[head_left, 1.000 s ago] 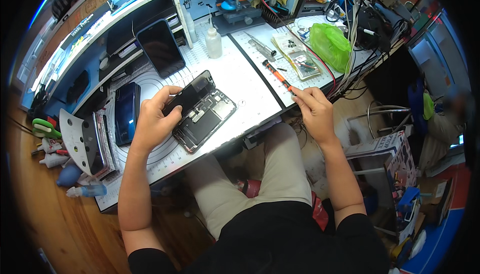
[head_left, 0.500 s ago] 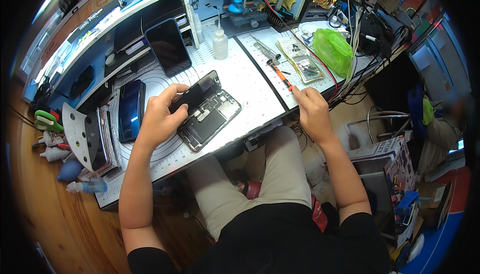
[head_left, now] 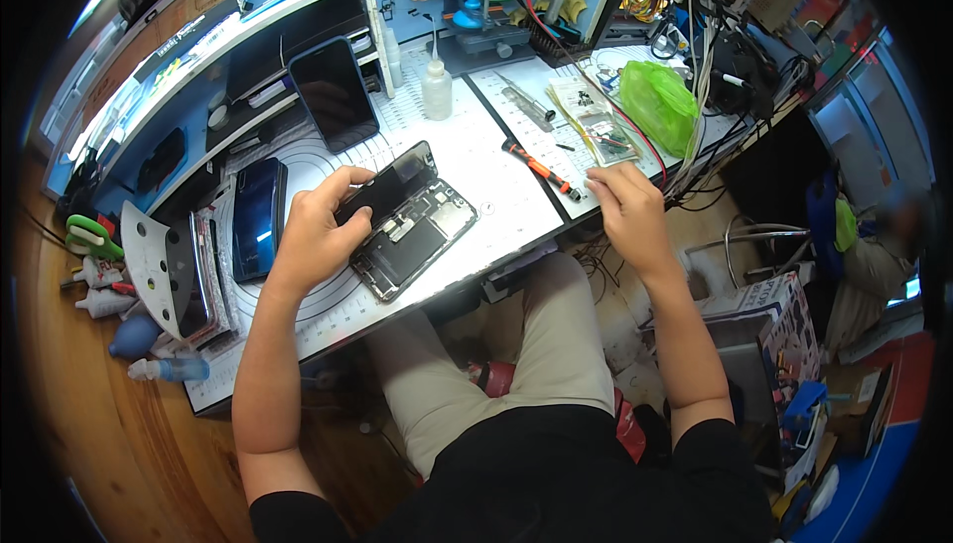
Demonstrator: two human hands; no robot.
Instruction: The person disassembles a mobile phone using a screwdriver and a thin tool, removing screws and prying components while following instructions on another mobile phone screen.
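Note:
My left hand (head_left: 323, 230) grips the raised screen (head_left: 402, 178) of an opened phone, thumb on one face and fingers behind it. The phone's body (head_left: 422, 235) lies on the white mat with its battery and inner boards bare, and the screen tilts up along its far-left side. Over the right edge of the mat is my right hand (head_left: 633, 217), its thumb and fingertips pinched together; whatever is between them is too small to make out. Just left of those fingertips an orange and black screwdriver (head_left: 541, 168) lies on the mat, apart from the hand.
A dark blue phone (head_left: 260, 220) and a larger dark-screened device (head_left: 335, 94) are left of and behind the opened phone. A white dropper bottle (head_left: 437, 88) stands behind it. To the right are a metal pen-like tool (head_left: 526, 98), small parts bags (head_left: 596, 126), a green plastic bag (head_left: 659, 106) and cables.
My right hand has let go of the screwdriver and moved slightly right. The screwdriver now lies farther left, turned a little. My left hand keeps its hold on the screen.

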